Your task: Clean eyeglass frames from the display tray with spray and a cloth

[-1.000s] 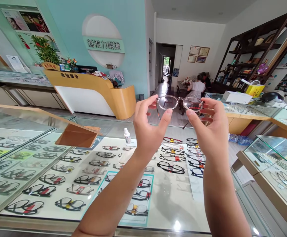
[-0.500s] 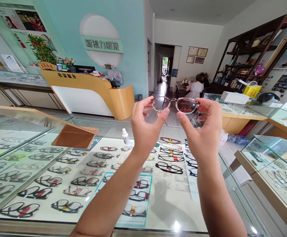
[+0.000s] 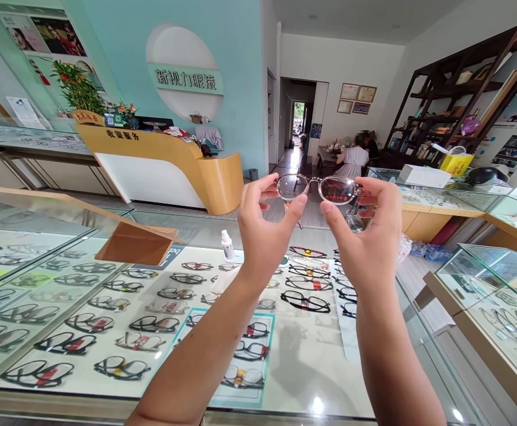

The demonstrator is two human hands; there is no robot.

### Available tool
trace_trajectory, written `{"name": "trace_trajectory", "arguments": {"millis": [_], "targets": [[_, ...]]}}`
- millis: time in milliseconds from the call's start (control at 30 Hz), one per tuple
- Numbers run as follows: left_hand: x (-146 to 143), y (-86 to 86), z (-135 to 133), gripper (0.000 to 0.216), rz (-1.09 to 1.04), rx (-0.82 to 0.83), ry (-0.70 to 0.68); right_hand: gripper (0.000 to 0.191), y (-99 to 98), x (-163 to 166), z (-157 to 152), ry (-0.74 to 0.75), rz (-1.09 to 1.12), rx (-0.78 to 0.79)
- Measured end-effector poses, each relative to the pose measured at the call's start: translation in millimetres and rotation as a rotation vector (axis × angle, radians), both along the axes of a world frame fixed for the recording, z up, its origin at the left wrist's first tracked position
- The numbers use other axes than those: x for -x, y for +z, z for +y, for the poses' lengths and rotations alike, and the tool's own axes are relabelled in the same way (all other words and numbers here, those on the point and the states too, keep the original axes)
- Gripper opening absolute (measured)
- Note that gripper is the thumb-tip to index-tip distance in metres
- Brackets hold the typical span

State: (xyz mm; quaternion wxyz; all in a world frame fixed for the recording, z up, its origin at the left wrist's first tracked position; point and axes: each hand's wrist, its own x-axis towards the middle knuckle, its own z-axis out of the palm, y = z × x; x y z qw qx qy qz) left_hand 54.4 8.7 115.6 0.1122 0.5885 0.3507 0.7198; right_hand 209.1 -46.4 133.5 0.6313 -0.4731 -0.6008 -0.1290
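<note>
A pair of eyeglasses (image 3: 315, 179) with a clear, patterned frame is held up in front of me, above the glass display case (image 3: 302, 378). My left hand (image 3: 265, 216) pinches its left side between thumb and fingers. At the opposite rim, my right hand (image 3: 365, 222) grips in the same way. Red lettering marks the right lens. Both temples point away from me and are mostly hidden. Below, several rows of eyeglasses (image 3: 305, 301) lie in the case, and a small white bottle (image 3: 227, 244) stands upright left of my left wrist.
A wooden tray-like piece (image 3: 134, 242) sits on the case at left. Beyond are a yellow-and-white cashier counter (image 3: 160, 171) and a plant (image 3: 76, 89). More glass cases (image 3: 498, 284) line the right, near a dark shelf (image 3: 445, 89). Two people (image 3: 355, 155) sit at a table in back.
The eyeglasses tilt slightly, their lenses looking flatter than before. Both hands keep their hold, and the whole view shifts a little.
</note>
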Motion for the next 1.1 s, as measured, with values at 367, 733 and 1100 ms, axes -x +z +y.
{"name": "trace_trajectory", "arguments": {"millis": [367, 733, 1100], "targets": [[-1, 0.3, -7, 0.053, 0.005, -0.118, 0.133, 0.046, -3.5, -2, 3, 0.067, 0.008, 0.075], [-1, -0.9, -11, 0.061, 0.057, -0.204, 0.249, 0.049, -7.6, 0, 7, 0.084, 0.000, 0.139], [-1, 0.3, -14, 0.060, 0.063, -0.245, 0.295, 0.051, -9.2, 2, 10, 0.119, 0.005, 0.215]]}}
